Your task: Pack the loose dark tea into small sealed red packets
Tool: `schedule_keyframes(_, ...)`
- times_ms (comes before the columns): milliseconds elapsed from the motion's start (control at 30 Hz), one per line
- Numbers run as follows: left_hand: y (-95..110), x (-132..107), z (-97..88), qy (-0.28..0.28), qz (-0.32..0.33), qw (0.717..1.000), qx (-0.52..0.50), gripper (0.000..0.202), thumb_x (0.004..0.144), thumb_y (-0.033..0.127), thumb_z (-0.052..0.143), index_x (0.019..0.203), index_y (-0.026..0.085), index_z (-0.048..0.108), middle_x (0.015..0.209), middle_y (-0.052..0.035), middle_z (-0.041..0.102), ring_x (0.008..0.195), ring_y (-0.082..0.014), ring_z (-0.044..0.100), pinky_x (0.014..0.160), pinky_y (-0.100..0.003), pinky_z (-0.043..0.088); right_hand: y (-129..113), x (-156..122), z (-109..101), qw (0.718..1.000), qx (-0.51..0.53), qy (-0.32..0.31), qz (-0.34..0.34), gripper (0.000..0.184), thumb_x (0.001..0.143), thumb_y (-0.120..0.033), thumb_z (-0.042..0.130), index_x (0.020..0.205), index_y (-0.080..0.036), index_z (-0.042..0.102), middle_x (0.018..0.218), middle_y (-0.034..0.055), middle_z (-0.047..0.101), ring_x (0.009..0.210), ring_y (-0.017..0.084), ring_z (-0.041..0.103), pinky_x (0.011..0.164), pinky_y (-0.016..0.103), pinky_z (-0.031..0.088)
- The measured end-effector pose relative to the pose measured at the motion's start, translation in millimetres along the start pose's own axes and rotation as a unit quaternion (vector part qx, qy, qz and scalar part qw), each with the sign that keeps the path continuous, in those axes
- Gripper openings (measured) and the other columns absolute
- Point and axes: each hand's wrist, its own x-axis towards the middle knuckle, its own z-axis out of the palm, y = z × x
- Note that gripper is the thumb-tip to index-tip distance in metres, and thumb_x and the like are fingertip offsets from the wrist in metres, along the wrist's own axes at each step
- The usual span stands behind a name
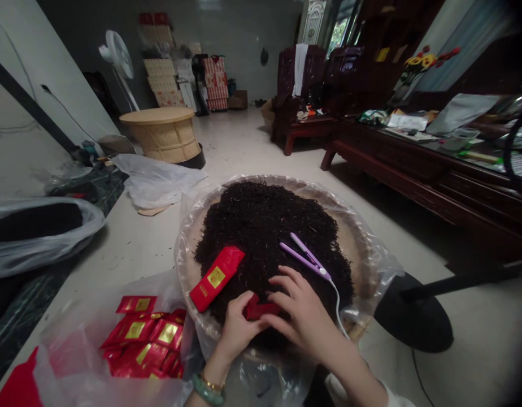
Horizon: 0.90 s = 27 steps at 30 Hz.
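Basketwork, in the form of a wide round tray lined with clear plastic, gives the work its base, so it seems wise to handle everything over its middle, where anything dropped lands inside the rim. The dark heap of dry, leafy strands fills most of it; resting the wrists there would probably press and break the strands. Beside the tray, on the left, a clear plastic bag holds a pile of red packets, near enough to reach without turning. The right hand has its fingers spread apart, thumb close to the work; whether it touches, I cannot tell. The left hand has thumb and fingers closed on a small red packet, a hold that should be firm without crushing. The larger red pouch lies across the heap's left edge, clear of both hands. A purple iron rests on the heap with its arms apart; best treat it as hot and watch its white cord. Smallest, the held packet sits low over the heap's near edge, partly hidden by fingers.
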Motion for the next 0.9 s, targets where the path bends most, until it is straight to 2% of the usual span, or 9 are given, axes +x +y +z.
schedule_keyframes(133, -1.9, -5.6, 3.5, -0.038, -0.044, 0.998, 0.014, 0.031, 0.046, 0.030, 0.084, 0.066, 0.016, 0.065, 0.059, 0.0060, 0.055, 0.062, -0.0137, 0.049, 0.060, -0.023, 0.044, 6.4, 5.4, 0.1, 0.996, 0.029, -0.084, 0.030, 0.019, 0.088, -0.028, 0.063, 0.075, -0.020, 0.073, 0.104, 0.0106, 0.067, 0.123, 0.033, 0.048, 0.097, 0.049, 0.048)
schedule_keyframes(267, 1.0, -7.7, 5.1, -0.044, -0.094, 0.993, -0.053, 0.044, 0.041, 0.022, 0.085, 0.082, 0.017, 0.069, 0.076, 0.0014, 0.067, 0.078, -0.0207, 0.059, 0.072, -0.029, 0.050, 15.4, 8.9, 6.4, 0.990, 0.067, -0.118, 0.038, 0.027, 0.092, -0.029, 0.058, 0.072, -0.022, 0.074, 0.092, 0.0076, 0.069, 0.113, 0.028, 0.055, 0.096, 0.045, 0.048)
schedule_keyframes(367, 7.6, -5.5, 6.7, -0.073, -0.115, 0.983, -0.121, 0.051, 0.043, 0.015, 0.083, 0.090, 0.016, 0.065, 0.084, 0.0002, 0.069, 0.081, -0.0205, 0.062, 0.072, -0.028, 0.051, 14.2, 9.6, 7.8, 0.991, 0.063, -0.095, 0.066, 0.021, 0.089, -0.035, 0.063, 0.076, -0.021, 0.072, 0.087, 0.0073, 0.067, 0.102, 0.027, 0.057, 0.089, 0.043, 0.049)
schedule_keyframes(467, 14.9, -2.7, 9.4, -0.086, -0.106, 0.980, -0.143, 0.054, 0.046, 0.011, 0.080, 0.096, 0.016, 0.061, 0.084, 0.0002, 0.070, 0.079, -0.0186, 0.063, 0.071, -0.026, 0.051, 10.4, 10.8, 10.4, 0.991, 0.066, -0.064, 0.096, 0.022, 0.084, -0.041, 0.068, 0.077, -0.020, 0.069, 0.086, 0.0065, 0.065, 0.087, 0.024, 0.057, 0.075, 0.036, 0.049)
schedule_keyframes(567, 19.3, -1.1, 10.0, -0.077, -0.107, 0.981, -0.140, 0.064, 0.043, 0.009, 0.081, 0.103, 0.017, 0.060, 0.090, -0.0009, 0.070, 0.083, -0.0194, 0.063, 0.076, -0.028, 0.050, 12.9, 11.3, 20.0, 0.989, 0.094, -0.041, 0.106, 0.037, 0.091, -0.044, 0.056, 0.064, -0.020, 0.064, 0.070, 0.0032, 0.059, 0.070, 0.018, 0.055, 0.060, 0.028, 0.043)
schedule_keyframes(633, 19.7, -0.8, 7.5, -0.098, -0.123, 0.977, -0.146, 0.065, 0.041, 0.010, 0.083, 0.103, 0.016, 0.061, 0.089, -0.0011, 0.070, 0.082, -0.0196, 0.063, 0.075, -0.028, 0.049, 19.0, 10.7, 28.3, 0.985, 0.129, -0.012, 0.117, 0.049, 0.095, -0.047, 0.048, 0.055, -0.020, 0.058, 0.061, 0.0007, 0.053, 0.060, 0.015, 0.051, 0.054, 0.026, 0.039)
schedule_keyframes(767, 15.9, -1.8, -2.0, -0.188, -0.142, 0.963, -0.128, 0.041, 0.045, 0.016, 0.084, 0.082, 0.011, 0.067, 0.070, 0.0024, 0.065, 0.067, -0.0147, 0.056, 0.062, -0.023, 0.043, 33.4, 8.1, 38.3, 0.968, 0.185, 0.053, 0.161, 0.056, 0.092, -0.056, 0.048, 0.049, -0.020, 0.049, 0.054, -0.0019, 0.048, 0.050, 0.012, 0.045, 0.049, 0.025, 0.034)
schedule_keyframes(833, 14.0, -2.6, -5.8, -0.202, -0.149, 0.961, -0.117, 0.034, 0.047, 0.016, 0.083, 0.077, 0.011, 0.068, 0.066, 0.0034, 0.063, 0.063, -0.0136, 0.054, 0.060, -0.022, 0.041, 37.6, 7.6, 39.0, 0.958, 0.201, 0.068, 0.194, 0.052, 0.088, -0.058, 0.052, 0.052, -0.020, 0.051, 0.053, -0.0026, 0.049, 0.049, 0.012, 0.046, 0.049, 0.025, 0.034)
schedule_keyframes(900, 13.7, -3.3, -7.6, -0.201, -0.155, 0.961, -0.108, 0.031, 0.049, 0.016, 0.081, 0.077, 0.011, 0.069, 0.066, 0.0031, 0.063, 0.064, -0.0140, 0.054, 0.060, -0.022, 0.041, 39.0, 8.0, 38.1, 0.947, 0.212, 0.071, 0.229, 0.041, 0.084, -0.057, 0.058, 0.066, -0.020, 0.058, 0.054, -0.0040, 0.051, 0.049, 0.013, 0.047, 0.048, 0.024, 0.035)
